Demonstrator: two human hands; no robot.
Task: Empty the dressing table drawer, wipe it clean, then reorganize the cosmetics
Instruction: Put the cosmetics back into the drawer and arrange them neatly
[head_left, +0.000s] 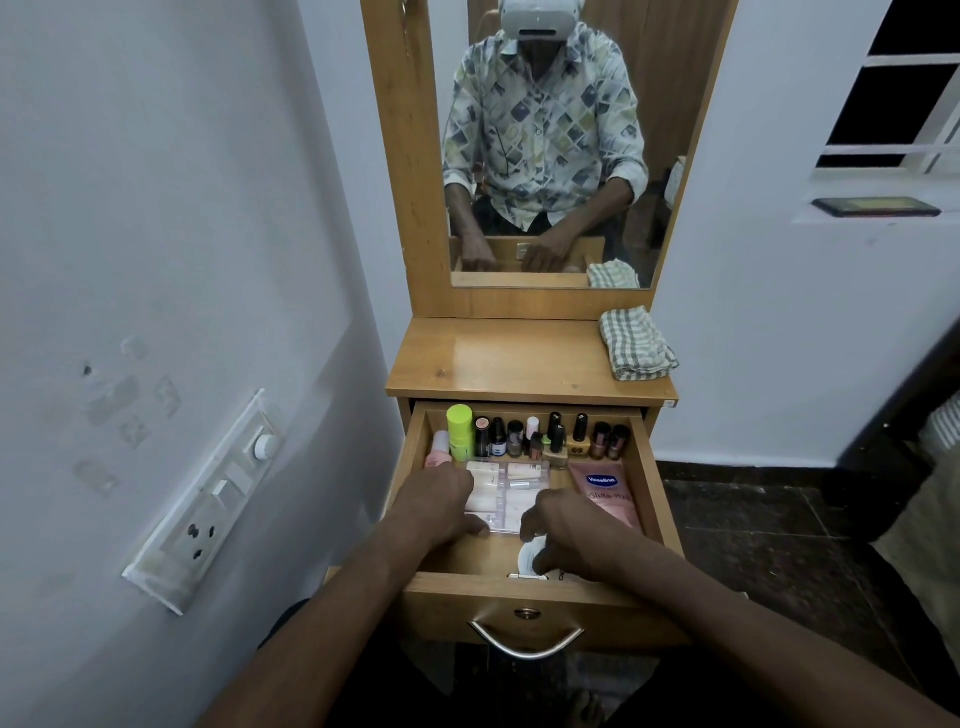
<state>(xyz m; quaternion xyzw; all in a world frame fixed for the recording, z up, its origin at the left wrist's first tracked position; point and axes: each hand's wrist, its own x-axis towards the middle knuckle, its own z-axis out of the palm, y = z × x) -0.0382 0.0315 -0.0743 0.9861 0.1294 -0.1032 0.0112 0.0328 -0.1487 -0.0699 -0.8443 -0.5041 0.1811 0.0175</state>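
In the open drawer, lower centre, the left hand grips the clear case by its left side; the right hand pinches a white round tub.

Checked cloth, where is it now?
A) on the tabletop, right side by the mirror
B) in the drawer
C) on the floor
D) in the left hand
A: the folded checked cloth lies on the tabletop at its right edge by the mirror; the left hand and right hand are down in the open drawer.
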